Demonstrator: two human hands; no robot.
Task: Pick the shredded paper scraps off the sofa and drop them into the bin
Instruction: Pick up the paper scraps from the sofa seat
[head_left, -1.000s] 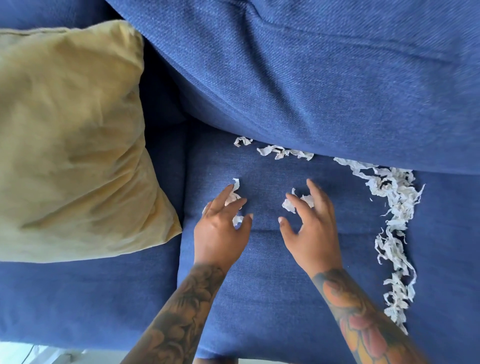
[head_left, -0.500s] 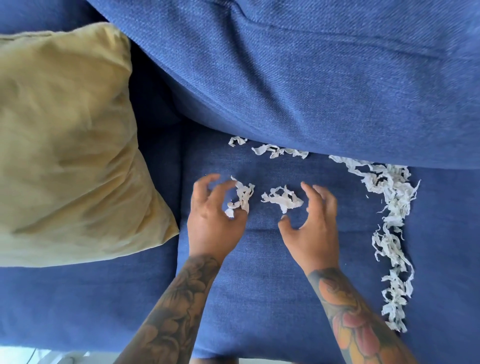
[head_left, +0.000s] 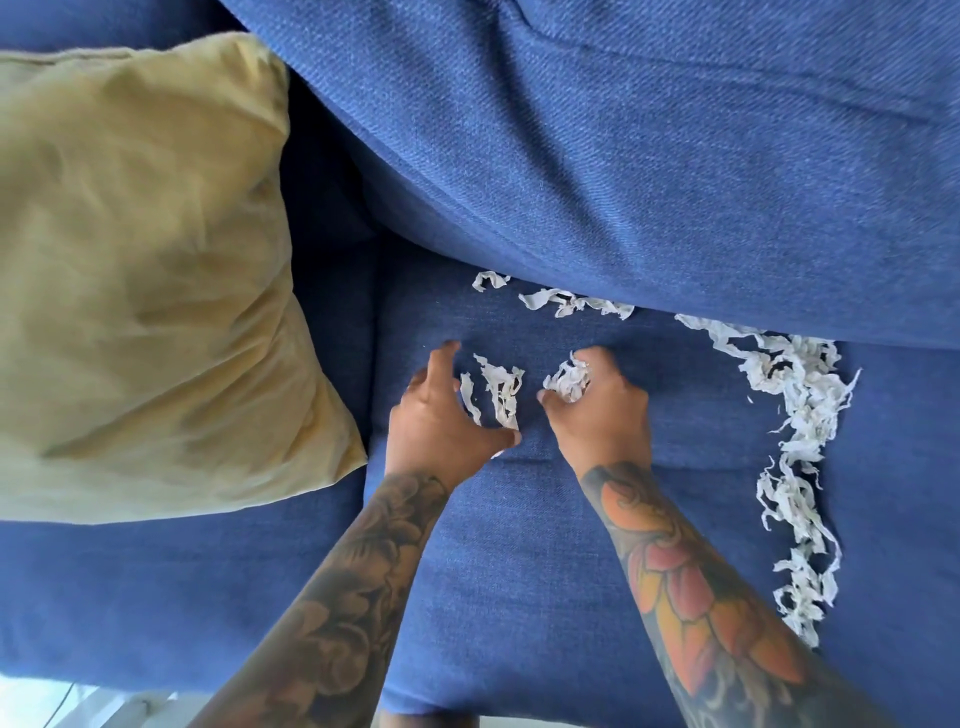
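Bare blue woven-fabric sofa seat (head_left: 519, 571) lies open nearer the camera. A plump mustard-yellow cushion (head_left: 145, 270) blocks the left side; the overhanging blue back cushion (head_left: 623, 171) closes off the far edge.

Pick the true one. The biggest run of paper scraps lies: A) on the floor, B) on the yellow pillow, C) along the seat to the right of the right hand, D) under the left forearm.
C: the long trail of paper scraps runs down the blue seat cushion, right of the right hand.
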